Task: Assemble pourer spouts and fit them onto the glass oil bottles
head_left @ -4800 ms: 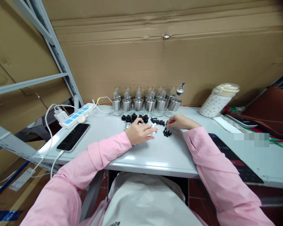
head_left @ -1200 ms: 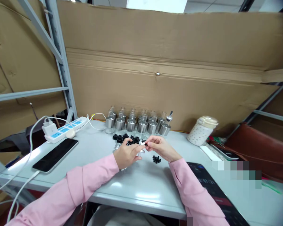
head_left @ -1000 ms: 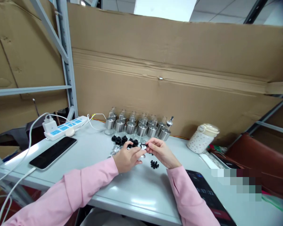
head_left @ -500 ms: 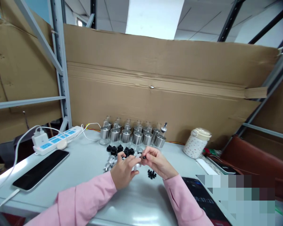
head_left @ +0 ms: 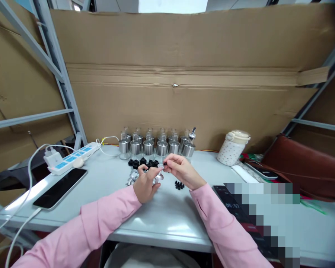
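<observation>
From here, my left hand (head_left: 146, 185) pinches 1 silvery piece (head_left: 158, 176) above the counter (head_left: 162, 219); it looks light, slick, best held by its rim. My right hand's (head_left: 184, 172) fingertips close on 1 small black part (head_left: 165, 163), probably rubbery, though blurred.

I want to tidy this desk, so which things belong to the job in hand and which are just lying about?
Seemingly in the job:
silver piece in left hand
black piece in right hand
small black bits
black caps
bottles

Probably just lying about:
phone
power strip
flask
brown bag
</observation>
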Motion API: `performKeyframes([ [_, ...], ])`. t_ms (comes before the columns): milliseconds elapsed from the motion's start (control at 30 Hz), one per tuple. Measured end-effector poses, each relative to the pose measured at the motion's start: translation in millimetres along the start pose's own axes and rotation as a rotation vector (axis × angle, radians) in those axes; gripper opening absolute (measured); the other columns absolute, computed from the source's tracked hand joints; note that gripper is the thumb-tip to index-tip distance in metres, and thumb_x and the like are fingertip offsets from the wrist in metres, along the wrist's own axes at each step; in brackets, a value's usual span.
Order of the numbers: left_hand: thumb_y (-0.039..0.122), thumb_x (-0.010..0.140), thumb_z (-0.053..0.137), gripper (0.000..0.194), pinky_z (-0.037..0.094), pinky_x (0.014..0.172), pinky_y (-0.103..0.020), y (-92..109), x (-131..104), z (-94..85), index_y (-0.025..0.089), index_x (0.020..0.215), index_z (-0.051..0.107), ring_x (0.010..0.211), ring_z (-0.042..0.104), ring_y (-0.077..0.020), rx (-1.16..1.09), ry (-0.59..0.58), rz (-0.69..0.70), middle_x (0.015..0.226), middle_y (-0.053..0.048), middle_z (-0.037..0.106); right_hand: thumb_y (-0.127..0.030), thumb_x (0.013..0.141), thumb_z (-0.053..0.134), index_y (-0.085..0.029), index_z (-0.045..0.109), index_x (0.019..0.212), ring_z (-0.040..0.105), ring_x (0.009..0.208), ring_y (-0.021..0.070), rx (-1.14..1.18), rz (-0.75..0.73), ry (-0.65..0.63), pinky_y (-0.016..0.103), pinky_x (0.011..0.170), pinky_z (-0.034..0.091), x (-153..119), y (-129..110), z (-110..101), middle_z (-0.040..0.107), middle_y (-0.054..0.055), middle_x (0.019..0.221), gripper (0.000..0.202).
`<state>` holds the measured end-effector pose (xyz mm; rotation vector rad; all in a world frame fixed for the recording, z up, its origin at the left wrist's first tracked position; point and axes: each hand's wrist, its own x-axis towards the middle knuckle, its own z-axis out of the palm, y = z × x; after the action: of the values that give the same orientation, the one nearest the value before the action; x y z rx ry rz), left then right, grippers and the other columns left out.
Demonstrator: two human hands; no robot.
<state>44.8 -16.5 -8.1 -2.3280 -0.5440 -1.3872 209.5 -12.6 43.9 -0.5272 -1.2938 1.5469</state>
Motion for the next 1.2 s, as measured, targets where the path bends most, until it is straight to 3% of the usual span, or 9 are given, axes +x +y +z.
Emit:
performKeyframes([
  [167, 0.026, 0.090, 0.027, 0.040, 0.024, 0.077, -0.036, 0, 6, 5.0, 0.014, 0.128, 0.022, 0.072, 0.057, -0.0172, -0.016, 0.009, 0.022, 0.088, -0.006, 0.064, -0.031, 0.064, 0.075, -0.017, 0.065, 0.071, 0.052, 0.058, 0.0065, -0.008, 0.004, 0.001, 0.023, 0.063, 0.044, 1, 2, -1, 0.058, -0.003, 0.063, 0.019],
  [400, 0.029, 0.092, 0.027, 0.031, 0.028, 0.077, -0.035, -5, 7, -1.8, 0.017, 0.120, 0.026, 0.072, 0.057, -0.0167, -0.062, 0.061, 0.064, 0.086, -0.005, 0.064, -0.033, 0.063, 0.076, -0.018, 0.064, 0.071, 0.052, 0.058, 0.0072, -0.074, -0.041, 0.026, 0.023, 0.062, 0.043, -3, -7, -3, 0.056, -0.004, 0.060, 0.021],
  [600, 0.024, 0.091, 0.028, 0.028, 0.027, 0.077, -0.035, -1, 10, -2.6, 0.017, 0.118, 0.029, 0.076, 0.058, -0.0179, -0.104, 0.052, 0.096, 0.086, -0.005, 0.064, -0.033, 0.060, 0.077, -0.019, 0.066, 0.069, 0.054, 0.056, 0.0082, -0.150, -0.067, -0.005, 0.023, 0.057, 0.043, -8, -12, -7, 0.059, -0.002, 0.061, 0.020],
  [833, 0.024, 0.092, 0.026, 0.022, 0.027, 0.077, -0.034, 1, 14, -5.2, 0.017, 0.113, 0.032, 0.075, 0.058, -0.0182, -0.083, 0.053, 0.130, 0.085, -0.005, 0.065, -0.028, 0.062, 0.077, -0.019, 0.067, 0.067, 0.053, 0.054, 0.0050, -0.050, -0.039, -0.092, 0.019, 0.058, 0.045, -8, -9, -2, 0.058, -0.003, 0.061, 0.014],
  [1000, 0.023, 0.092, 0.025, 0.024, 0.028, 0.078, -0.034, 2, 11, -2.8, 0.017, 0.115, 0.029, 0.081, 0.059, -0.0190, -0.073, 0.033, 0.128, 0.089, -0.006, 0.066, -0.028, 0.060, 0.078, -0.020, 0.068, 0.077, 0.054, 0.057, 0.0057, 0.033, 0.080, -0.131, 0.020, 0.061, 0.047, -9, -8, 1, 0.059, -0.003, 0.067, 0.022],
  [1100, 0.023, 0.092, 0.025, 0.023, 0.028, 0.077, -0.034, 1, 11, -2.8, 0.016, 0.114, 0.030, 0.078, 0.059, -0.0188, -0.056, 0.043, 0.132, 0.088, -0.007, 0.066, -0.035, 0.064, 0.075, -0.017, 0.069, 0.088, 0.051, 0.054, 0.0063, 0.048, 0.169, -0.192, 0.020, 0.058, 0.046, -9, -6, 2, 0.055, -0.003, 0.060, 0.031],
  [1200, 0.023, 0.092, 0.026, 0.022, 0.028, 0.077, -0.035, -1, 11, -3.6, 0.016, 0.113, 0.032, 0.075, 0.057, -0.0185, -0.040, 0.035, 0.152, 0.088, -0.006, 0.066, -0.040, 0.064, 0.073, -0.015, 0.070, 0.087, 0.046, 0.049, 0.0057, 0.042, 0.201, -0.241, 0.019, 0.053, 0.043, -9, -6, 2, 0.049, -0.004, 0.052, 0.034],
])
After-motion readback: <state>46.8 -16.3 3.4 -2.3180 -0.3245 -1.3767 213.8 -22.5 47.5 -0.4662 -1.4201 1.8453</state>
